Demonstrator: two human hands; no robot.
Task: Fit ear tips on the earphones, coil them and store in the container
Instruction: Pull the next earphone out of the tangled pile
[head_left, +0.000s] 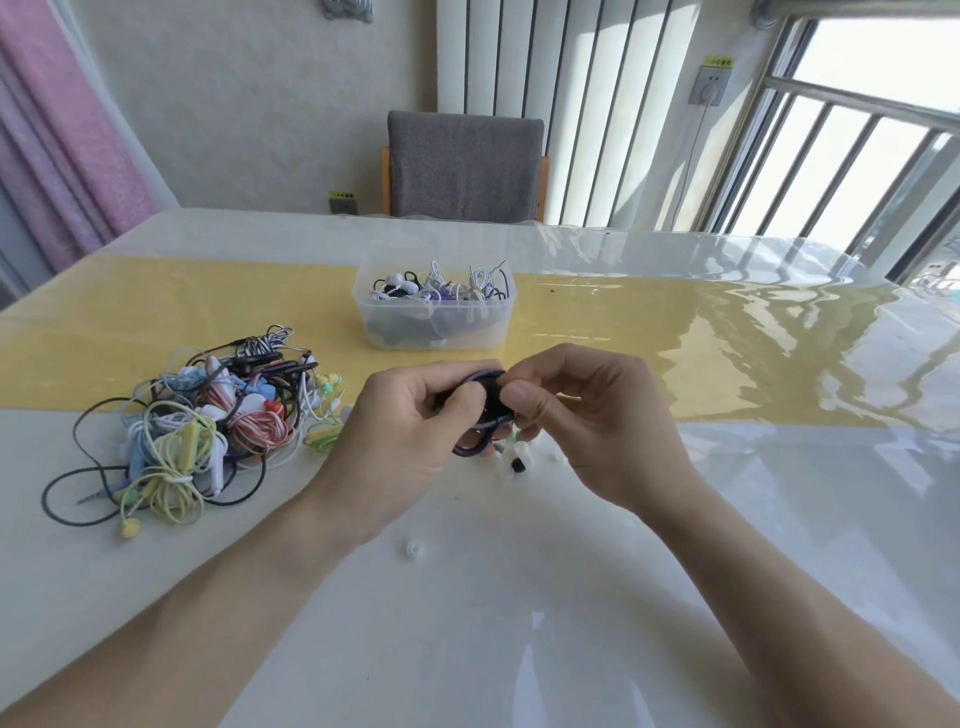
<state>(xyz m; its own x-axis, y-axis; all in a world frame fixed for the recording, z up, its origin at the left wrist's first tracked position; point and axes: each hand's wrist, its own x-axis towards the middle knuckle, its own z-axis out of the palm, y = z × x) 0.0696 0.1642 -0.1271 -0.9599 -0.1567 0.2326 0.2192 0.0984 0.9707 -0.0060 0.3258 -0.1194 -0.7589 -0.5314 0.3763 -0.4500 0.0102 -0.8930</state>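
While both hands (498, 415) pinch coil (480, 415), container (434, 332) apart.

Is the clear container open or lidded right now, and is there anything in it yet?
Open: the clear container shows no lid, and its rim is exposed. It is partly filled with coiled earphones in white, black and purple.

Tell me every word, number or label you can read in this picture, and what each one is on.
Yellow sticker above the wall socket: has dark characters, too small and blurred to read.
Yellow sticker on the low wall outlet beside the chair: also has print, too blurred to read.
No readable text on the container, earphones or table.
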